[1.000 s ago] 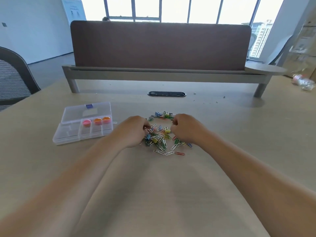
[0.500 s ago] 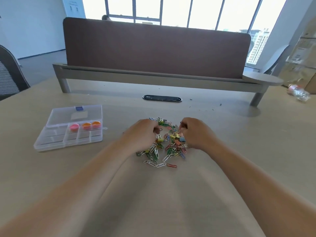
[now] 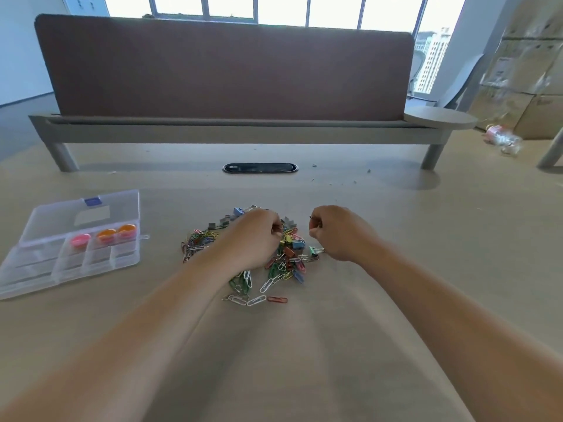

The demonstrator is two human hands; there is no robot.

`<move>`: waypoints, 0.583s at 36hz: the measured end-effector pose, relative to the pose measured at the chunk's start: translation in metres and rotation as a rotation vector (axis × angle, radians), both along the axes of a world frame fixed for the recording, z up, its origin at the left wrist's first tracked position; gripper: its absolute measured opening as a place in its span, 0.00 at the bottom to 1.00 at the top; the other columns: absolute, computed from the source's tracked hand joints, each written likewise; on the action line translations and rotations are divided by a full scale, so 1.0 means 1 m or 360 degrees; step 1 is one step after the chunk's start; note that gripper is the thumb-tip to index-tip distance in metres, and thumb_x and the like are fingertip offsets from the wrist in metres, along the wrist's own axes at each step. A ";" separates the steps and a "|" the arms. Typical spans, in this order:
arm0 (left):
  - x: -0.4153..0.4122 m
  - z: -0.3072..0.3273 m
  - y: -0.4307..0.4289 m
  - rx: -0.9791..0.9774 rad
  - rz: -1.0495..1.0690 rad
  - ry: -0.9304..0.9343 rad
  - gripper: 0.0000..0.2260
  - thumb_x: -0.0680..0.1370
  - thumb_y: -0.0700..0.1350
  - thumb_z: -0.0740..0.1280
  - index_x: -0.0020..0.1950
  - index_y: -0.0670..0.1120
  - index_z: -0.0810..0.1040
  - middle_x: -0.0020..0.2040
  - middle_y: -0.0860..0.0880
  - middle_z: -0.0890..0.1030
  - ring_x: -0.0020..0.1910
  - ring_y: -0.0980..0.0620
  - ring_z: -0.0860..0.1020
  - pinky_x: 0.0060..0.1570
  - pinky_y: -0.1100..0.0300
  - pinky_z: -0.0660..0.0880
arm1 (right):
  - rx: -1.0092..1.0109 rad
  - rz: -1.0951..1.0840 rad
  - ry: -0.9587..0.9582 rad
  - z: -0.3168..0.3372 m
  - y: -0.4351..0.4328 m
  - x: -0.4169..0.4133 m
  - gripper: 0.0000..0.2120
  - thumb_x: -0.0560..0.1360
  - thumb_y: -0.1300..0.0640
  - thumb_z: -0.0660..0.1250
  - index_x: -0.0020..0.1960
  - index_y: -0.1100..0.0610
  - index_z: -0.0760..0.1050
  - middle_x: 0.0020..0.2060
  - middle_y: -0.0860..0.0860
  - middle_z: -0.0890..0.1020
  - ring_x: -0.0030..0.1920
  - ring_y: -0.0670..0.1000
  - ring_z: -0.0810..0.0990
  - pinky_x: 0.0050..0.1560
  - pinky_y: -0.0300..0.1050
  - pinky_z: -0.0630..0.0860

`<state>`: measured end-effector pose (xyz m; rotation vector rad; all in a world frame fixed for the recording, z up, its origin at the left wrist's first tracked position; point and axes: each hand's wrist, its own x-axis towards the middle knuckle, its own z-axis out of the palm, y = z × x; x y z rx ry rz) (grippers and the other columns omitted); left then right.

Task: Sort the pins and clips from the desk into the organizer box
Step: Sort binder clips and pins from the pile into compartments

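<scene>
Left hand curls into the pile, grip unclear; right hand pinches a clip (organizer box open alongside, ready).

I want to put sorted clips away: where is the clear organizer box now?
In the head view, the organizer box lies on the desk at the left, beside the pile of clips and apart from the left hand.

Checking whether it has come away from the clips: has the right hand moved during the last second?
Yes. The right hand has shifted rightward off the clip pile, farther right of the cable slot.
</scene>
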<state>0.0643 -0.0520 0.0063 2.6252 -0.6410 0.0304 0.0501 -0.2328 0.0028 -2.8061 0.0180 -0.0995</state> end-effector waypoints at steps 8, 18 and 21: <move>0.003 -0.013 -0.024 0.0093 -0.0042 -0.0102 0.12 0.77 0.51 0.67 0.59 0.50 0.78 0.56 0.48 0.78 0.53 0.48 0.76 0.48 0.56 0.72 | 0.0039 0.0062 0.0057 -0.001 -0.014 -0.009 0.04 0.76 0.55 0.66 0.43 0.49 0.76 0.42 0.49 0.80 0.46 0.53 0.78 0.44 0.45 0.74; -0.003 -0.011 -0.032 0.0156 -0.0050 -0.0072 0.03 0.76 0.45 0.67 0.47 0.47 0.79 0.46 0.47 0.77 0.48 0.47 0.76 0.49 0.52 0.74 | 0.0062 0.0053 0.0021 0.000 -0.020 -0.018 0.05 0.76 0.57 0.63 0.43 0.49 0.74 0.45 0.50 0.81 0.45 0.53 0.75 0.43 0.45 0.73; -0.006 -0.009 -0.032 0.0166 -0.0041 -0.0022 0.04 0.77 0.43 0.67 0.47 0.44 0.78 0.47 0.45 0.77 0.48 0.46 0.76 0.47 0.55 0.72 | 0.0071 0.0055 0.0013 0.000 -0.019 -0.020 0.05 0.76 0.57 0.62 0.44 0.51 0.75 0.46 0.51 0.81 0.46 0.54 0.77 0.43 0.45 0.73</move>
